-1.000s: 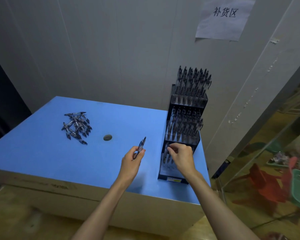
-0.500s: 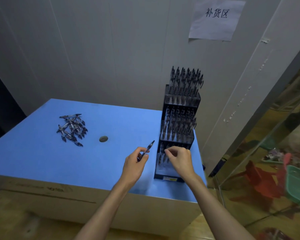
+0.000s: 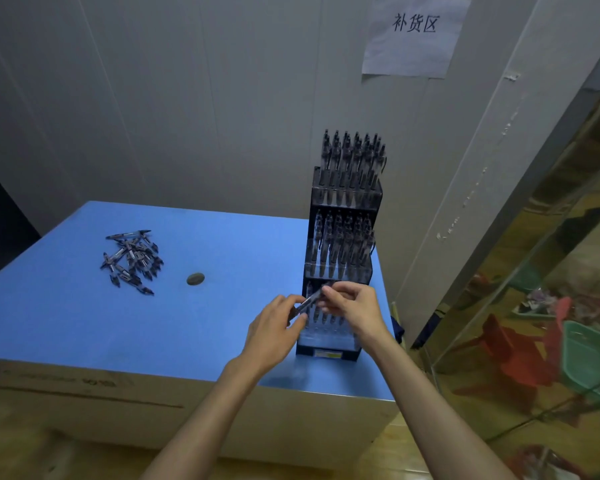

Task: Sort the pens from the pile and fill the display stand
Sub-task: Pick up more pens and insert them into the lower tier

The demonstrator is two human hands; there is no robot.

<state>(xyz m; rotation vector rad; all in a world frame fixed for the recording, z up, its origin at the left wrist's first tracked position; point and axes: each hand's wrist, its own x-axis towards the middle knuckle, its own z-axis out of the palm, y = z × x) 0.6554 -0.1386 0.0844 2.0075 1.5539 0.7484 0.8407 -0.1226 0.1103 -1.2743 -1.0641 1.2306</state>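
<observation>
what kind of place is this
Probably a shop's stockroom or restocking corner. A paper sign in Chinese is taped to the wall, a tiered display stand holds pens, and a loose pile waits on the blue table.

A shop's restocking corner: a paper sign [image 3: 415, 36] reading 补货区 hangs above a pen display stand [image 3: 343, 258].

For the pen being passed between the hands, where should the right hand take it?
Pinch the pen at its upper end, from above right. It slants up toward the right hand, the left hand covers its lower end, and the display stand slots load from above.
</observation>
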